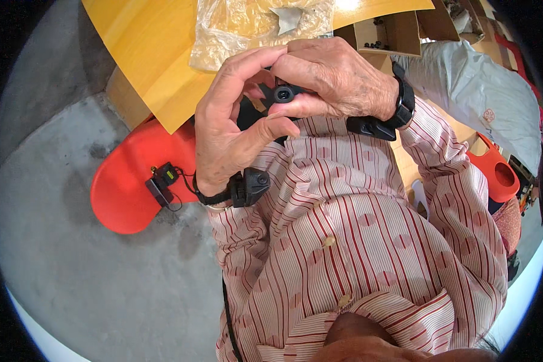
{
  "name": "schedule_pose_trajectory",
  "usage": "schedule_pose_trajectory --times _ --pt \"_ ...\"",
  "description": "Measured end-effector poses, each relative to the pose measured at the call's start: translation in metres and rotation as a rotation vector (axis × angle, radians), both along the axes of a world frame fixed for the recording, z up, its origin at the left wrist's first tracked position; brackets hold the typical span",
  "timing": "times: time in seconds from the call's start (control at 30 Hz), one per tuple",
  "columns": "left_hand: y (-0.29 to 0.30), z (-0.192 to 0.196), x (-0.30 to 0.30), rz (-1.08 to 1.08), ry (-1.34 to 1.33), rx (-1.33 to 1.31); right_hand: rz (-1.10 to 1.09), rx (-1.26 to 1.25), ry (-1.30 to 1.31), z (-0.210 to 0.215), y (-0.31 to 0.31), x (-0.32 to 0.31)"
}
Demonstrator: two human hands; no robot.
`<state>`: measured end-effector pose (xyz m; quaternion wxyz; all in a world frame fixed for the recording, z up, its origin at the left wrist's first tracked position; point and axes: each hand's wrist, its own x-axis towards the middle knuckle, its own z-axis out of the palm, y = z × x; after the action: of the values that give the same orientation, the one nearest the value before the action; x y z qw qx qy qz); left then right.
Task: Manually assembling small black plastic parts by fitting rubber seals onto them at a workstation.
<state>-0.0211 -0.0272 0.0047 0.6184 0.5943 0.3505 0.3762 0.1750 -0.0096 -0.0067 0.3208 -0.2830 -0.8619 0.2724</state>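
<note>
A small round black piece with a hole in its end (283, 94) is pinched between the thumb and forefinger of my right hand (338, 75). Close on its left, my left hand (223, 120) curves in a wide C, its thumb apart from the fingers. The left forefinger reaches up against my right hand, where its tip is partly hidden. Other left fingers bend behind, near the black piece; whether they touch it I cannot tell. Past my hands, a crumpled clear plastic bag (223, 36) lies on the yellow table (145, 48).
A cardboard box (395, 30) with small dark pieces stands at the far right, beside a big pale plastic sack (470, 90). On the left, an orange-red chair (117, 193) carries a small black device with a cable (163, 181). Another orange-red seat (495, 169) is at right.
</note>
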Motion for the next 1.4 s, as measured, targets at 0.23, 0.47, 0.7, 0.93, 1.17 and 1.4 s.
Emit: schedule_pose_trajectory --times 0.23,0.47,0.7,0.93,1.17,1.4 --pt "-0.004 0.000 0.015 0.069 -0.068 -0.008 -0.056 -0.066 0.105 -0.012 -0.003 -0.001" --pt "-0.003 -0.003 0.021 0.050 -0.160 0.031 -0.069 -0.014 0.125 -0.015 -0.004 0.002" --pt "-0.004 -0.008 0.026 0.035 -0.215 0.040 -0.056 0.090 0.200 -0.021 -0.003 0.004" --pt "-0.006 -0.009 0.031 0.062 -0.260 0.011 -0.045 0.137 0.207 -0.019 -0.002 0.004" --pt "-0.010 -0.012 0.029 0.122 -0.271 -0.091 -0.055 0.146 0.082 -0.015 0.002 0.011" --pt "-0.013 -0.007 0.010 0.135 -0.273 -0.263 -0.139 0.297 -0.106 -0.006 0.004 0.014"
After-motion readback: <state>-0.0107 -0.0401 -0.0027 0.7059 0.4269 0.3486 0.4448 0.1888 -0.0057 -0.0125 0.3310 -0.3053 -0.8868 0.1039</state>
